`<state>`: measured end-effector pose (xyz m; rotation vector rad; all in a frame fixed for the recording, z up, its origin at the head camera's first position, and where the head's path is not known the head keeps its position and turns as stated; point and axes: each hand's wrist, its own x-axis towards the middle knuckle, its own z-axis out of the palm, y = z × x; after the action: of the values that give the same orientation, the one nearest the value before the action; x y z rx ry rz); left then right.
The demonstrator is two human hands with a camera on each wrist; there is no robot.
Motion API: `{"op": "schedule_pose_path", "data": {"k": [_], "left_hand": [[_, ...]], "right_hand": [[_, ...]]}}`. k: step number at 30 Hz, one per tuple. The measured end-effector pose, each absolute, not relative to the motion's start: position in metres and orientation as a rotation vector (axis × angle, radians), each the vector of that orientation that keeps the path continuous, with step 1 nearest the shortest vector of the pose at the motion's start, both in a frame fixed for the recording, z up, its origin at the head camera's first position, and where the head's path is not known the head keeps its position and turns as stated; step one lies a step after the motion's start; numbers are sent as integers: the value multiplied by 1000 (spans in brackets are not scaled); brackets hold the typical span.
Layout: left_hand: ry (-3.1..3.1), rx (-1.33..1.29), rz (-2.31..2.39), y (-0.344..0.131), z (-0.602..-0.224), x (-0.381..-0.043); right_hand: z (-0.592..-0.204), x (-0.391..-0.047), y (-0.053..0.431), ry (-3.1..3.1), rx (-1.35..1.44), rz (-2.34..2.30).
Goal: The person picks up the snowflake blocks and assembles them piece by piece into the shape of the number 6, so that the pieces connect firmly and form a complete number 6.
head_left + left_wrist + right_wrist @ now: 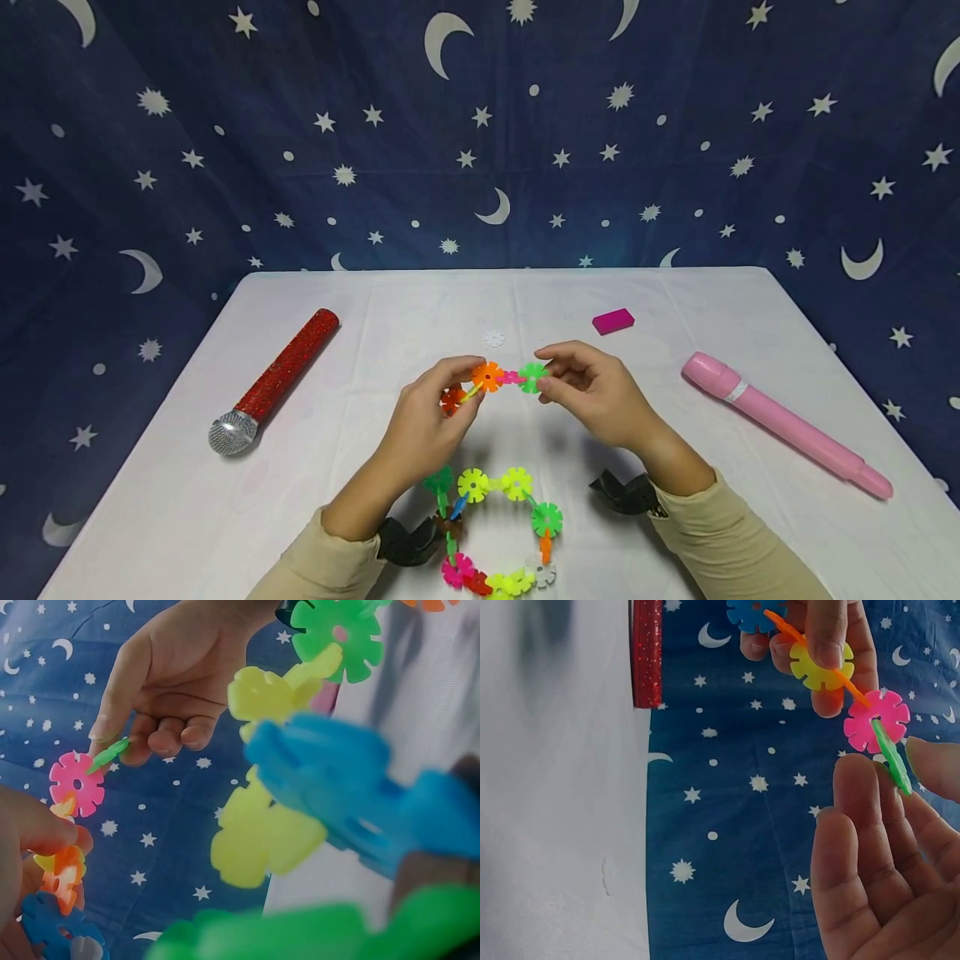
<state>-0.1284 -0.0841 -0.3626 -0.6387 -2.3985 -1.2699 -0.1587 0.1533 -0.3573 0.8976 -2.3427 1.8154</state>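
Observation:
My left hand (427, 412) pinches a short chain of linked plastic snowflake discs, its thumb and fingers on a yellow disc (808, 669) and the orange discs (488, 370) beside it. A pink disc (861, 729) follows to the right, then a green disc (533, 377) at the chain's end. My right hand (600, 393) pinches that green disc at its edge between thumb and fingertips. A blue disc (750, 613) shows at the chain's other end, by the left fingers. Beneath the hands, a larger ring of linked discs (547, 518) partly overlaps the left wrist strap.
On the white table (375, 325) a red glitter microphone (288, 367) lies at left and a pink pen-shaped stick (795, 427) at right. A magenta block (613, 322) and a white disc (494, 338) lie beyond the hands. A starry blue curtain (390, 200) hangs behind.

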Motion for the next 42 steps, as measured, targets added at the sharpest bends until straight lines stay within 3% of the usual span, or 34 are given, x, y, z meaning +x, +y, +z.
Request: {"op": "schedule_pose_path", "data": {"k": [9, 14, 19, 24, 33, 42], "left_hand": [[-2417, -591, -1335, -93, -366, -134], [-2496, -510, -1378, -98, -368, -140], [-2567, -450, -1364, -101, -369, -143], [-2623, -408, -1380, -103, -369, -145], [-2641, -414, -1408, -103, -370, -147], [-2660, -397, -1411, -104, -370, -147]], "right_hand": [[-356, -171, 160, -2404, 773, 1768], [-366, -206, 164, -2675, 670, 1437], [-384, -246, 151, -2964, 732, 1150], [-394, -264, 133, -3123, 885, 989], [-405, -273, 120, -3234, 944, 891], [-407, -259, 129, -3230, 935, 636]]}}
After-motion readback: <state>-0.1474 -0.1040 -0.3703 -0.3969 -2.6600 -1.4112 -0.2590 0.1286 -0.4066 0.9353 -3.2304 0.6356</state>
